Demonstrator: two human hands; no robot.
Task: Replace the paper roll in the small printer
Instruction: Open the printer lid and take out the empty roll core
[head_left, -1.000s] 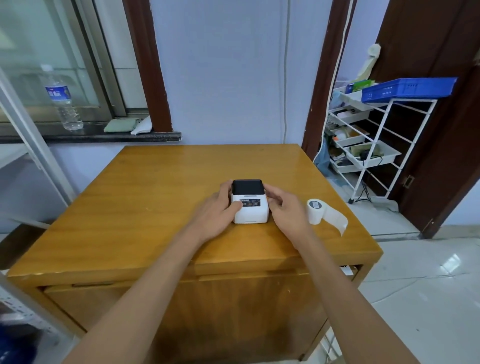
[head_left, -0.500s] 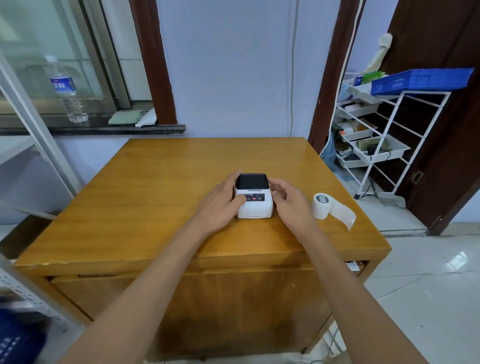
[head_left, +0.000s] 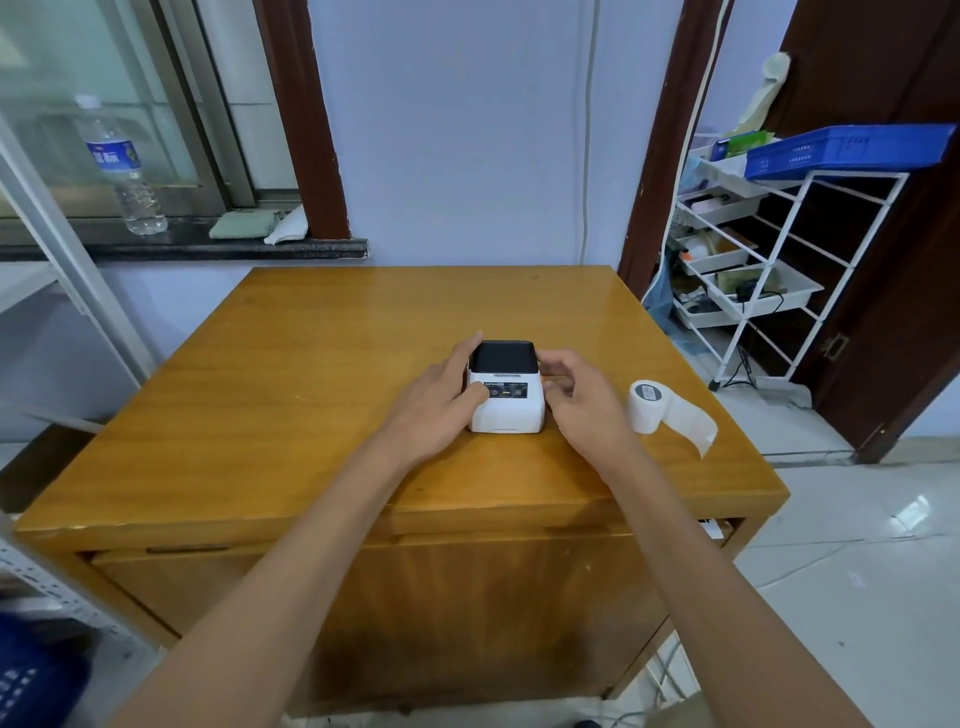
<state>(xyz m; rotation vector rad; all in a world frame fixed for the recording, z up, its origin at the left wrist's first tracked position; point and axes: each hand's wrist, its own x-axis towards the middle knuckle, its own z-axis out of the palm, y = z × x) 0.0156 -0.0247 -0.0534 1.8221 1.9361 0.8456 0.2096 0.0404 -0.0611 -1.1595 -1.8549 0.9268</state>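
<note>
A small white printer (head_left: 506, 410) with a black lid stands near the middle of the wooden table (head_left: 291, 395), its lid closed. My left hand (head_left: 434, 402) grips its left side, thumb on the front panel and fingers along the lid's edge. My right hand (head_left: 582, 402) rests against the printer's right side, fingers curled at the lid's corner. A white paper roll (head_left: 649, 405) lies on the table to the right of my right hand, with a loose tail of paper trailing toward the table's right edge.
A water bottle (head_left: 122, 166) and folded cloths (head_left: 244, 224) sit on the dark window sill at the back left. A white wire rack (head_left: 769, 270) with trays and a blue basket (head_left: 841, 150) stands at the right, beside a dark door.
Both hands stay on the printer; my right hand's fingers have curled in closer to the lid's right corner. The printer and the roll have not moved on the table.
</note>
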